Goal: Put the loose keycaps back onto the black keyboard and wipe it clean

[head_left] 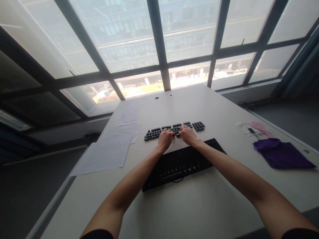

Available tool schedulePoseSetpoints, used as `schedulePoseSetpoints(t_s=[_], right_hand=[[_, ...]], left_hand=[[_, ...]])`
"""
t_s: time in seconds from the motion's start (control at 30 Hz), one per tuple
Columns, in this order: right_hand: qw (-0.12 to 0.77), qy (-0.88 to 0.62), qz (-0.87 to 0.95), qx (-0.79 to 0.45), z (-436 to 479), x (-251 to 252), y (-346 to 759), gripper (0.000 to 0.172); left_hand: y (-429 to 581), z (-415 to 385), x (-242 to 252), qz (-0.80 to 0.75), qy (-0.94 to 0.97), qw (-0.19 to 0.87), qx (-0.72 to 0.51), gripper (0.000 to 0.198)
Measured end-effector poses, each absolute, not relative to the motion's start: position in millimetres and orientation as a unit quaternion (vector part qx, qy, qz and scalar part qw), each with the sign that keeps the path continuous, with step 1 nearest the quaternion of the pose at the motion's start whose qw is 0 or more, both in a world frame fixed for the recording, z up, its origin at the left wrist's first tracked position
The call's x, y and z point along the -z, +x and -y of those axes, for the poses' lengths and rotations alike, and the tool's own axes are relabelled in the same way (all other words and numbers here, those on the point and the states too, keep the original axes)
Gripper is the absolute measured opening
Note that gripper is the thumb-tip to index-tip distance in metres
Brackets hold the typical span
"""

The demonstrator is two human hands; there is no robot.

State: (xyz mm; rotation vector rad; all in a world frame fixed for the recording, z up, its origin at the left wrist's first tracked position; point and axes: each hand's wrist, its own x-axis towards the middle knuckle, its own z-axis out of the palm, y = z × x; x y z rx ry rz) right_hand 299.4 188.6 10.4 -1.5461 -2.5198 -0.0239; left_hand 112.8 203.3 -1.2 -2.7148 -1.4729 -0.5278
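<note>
While keycaps lie grouped | left hand, right hand among them | grip: cannot tell

Strongly backlit: daylight through windows along the top, panes hazy, lower strip at centre blown out; tabletop greyer toward the bottom, floor at lower left near black; wide-angle stretch at frame edges; writing on papers at left too soft to read

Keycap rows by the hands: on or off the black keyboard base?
Off. The keycaps sit on the white table, beyond the keyboard base's far edge.
</note>
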Motion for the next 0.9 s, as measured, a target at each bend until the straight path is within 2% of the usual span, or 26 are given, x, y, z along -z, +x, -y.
schedulePoseSetpoints(t_s=[0.23, 0.5, 0.7, 0.9], right_hand=[[0.103, -0.502, 0.859, -0.009, -186, -6, 302, 0.023], [0.142, -0.507, 0.85, -0.029, -173, -13, 308, 0.008], [0.286, -0.517, 0.803, -0.082, -129, -18, 328, 0.005], [0.34, -0.519, 0.771, -0.143, -78, -10, 352, 0.009]], left_hand=[[107, -204, 2, 0.474, -0.865, -0.006, 0.167, 0.012], [96, -182, -10, 0.46, -0.864, -0.045, 0.201, 0.008], [102, -137, -34, 0.398, -0.867, -0.194, 0.228, 0.007], [125, -104, -37, 0.293, -0.915, -0.242, 0.136, 0.013]])
